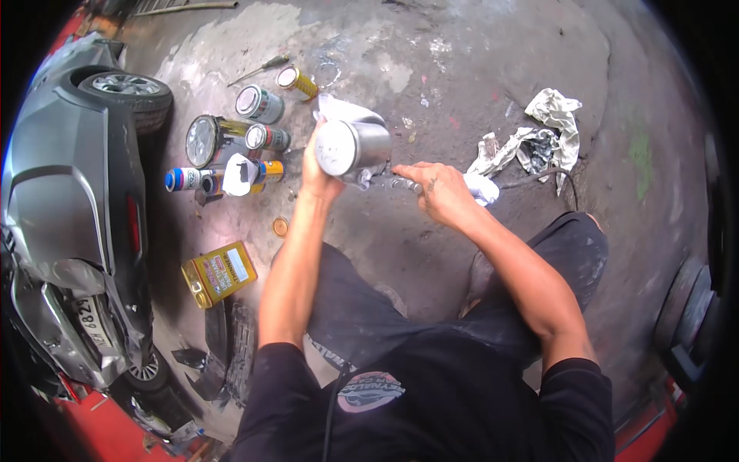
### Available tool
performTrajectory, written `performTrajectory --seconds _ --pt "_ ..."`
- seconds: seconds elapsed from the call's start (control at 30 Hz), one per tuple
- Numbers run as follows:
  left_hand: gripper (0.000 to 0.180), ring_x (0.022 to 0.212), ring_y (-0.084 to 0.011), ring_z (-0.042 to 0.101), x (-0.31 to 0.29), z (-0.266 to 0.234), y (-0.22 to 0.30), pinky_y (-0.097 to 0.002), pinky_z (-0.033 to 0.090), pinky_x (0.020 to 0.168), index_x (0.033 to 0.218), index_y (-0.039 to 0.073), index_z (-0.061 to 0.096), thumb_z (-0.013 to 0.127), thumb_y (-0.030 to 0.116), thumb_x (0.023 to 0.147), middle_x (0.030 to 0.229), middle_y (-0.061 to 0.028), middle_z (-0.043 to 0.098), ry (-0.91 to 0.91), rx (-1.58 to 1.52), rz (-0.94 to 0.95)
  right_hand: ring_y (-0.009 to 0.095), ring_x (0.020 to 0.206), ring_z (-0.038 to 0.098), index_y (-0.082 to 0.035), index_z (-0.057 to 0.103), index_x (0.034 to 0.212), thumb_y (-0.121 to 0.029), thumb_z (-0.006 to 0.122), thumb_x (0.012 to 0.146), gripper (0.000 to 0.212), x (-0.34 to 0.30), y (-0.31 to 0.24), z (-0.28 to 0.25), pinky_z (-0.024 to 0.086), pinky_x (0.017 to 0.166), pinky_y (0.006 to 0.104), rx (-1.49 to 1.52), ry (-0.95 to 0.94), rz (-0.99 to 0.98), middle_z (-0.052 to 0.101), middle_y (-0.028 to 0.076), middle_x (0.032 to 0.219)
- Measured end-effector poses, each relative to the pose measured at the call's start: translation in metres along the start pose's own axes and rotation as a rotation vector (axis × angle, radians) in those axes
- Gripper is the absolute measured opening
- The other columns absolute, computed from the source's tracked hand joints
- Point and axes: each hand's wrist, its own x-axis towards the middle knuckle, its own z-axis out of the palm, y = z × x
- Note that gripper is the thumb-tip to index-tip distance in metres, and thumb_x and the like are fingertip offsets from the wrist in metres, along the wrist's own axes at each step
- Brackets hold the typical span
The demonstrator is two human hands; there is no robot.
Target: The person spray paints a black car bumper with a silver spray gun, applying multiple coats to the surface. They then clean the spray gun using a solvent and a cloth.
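Observation:
My left hand (317,165) is wrapped round the silver metal cup (369,146) of what looks like a spray gun. A white cloth (350,109) is bunched between that hand and the cup. My right hand (445,191) closes on the gun's metal handle (406,184), its index finger stretched toward the cup. Beside the right wrist shows a bit of white cloth (482,189). From there a dark hose (531,180) runs off to the right. The gun's nozzle and trigger are hidden.
Several paint cans (202,141) and a blue-capped bottle (185,179) stand to the left. Nearer lies a yellow rectangular tin (219,274). A damaged grey car (69,185) fills the left side. Crumpled paper (539,142) lies at right; tires (685,300) sit at the far right.

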Motion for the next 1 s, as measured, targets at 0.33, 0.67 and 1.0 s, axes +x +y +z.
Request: performTrajectory --seconds 0.33,0.67,1.0 --pt "0.052 0.133 -0.0394 0.061 -0.044 0.039 0.011 -0.049 0.05 0.108 0.136 0.004 0.068 0.072 0.041 0.1 0.142 -0.0247 0.062 0.157 1.26 0.8 0.044 0.108 0.072 -0.013 0.073 0.135 0.005 0.065 0.075 0.063 0.01 0.002 0.009 0.057 0.095 0.0521 0.05 -0.039 0.059 0.075 0.025 0.115" --pt "0.049 0.114 -0.0434 0.064 -0.07 0.12 0.016 -0.0503 0.052 0.099 0.119 0.004 0.076 0.081 0.018 0.071 0.132 -0.0273 0.064 0.197 1.722 0.961 0.045 0.119 0.067 -0.007 0.061 0.149 0.007 0.063 0.074 0.076 -0.015 -0.018 0.024 0.056 0.1 0.0492 0.264 -0.017 0.048 0.071 0.026 0.127" --pt "0.051 0.12 -0.0457 0.062 -0.046 0.084 0.002 -0.0488 0.05 0.103 0.125 0.007 0.074 0.081 0.016 0.075 0.137 -0.0246 0.062 0.096 1.722 0.832 0.048 0.115 0.067 -0.003 0.062 0.146 0.007 0.062 0.074 0.073 -0.01 -0.002 0.048 0.056 0.092 0.0506 0.298 -0.019 0.143 0.07 0.03 0.123"
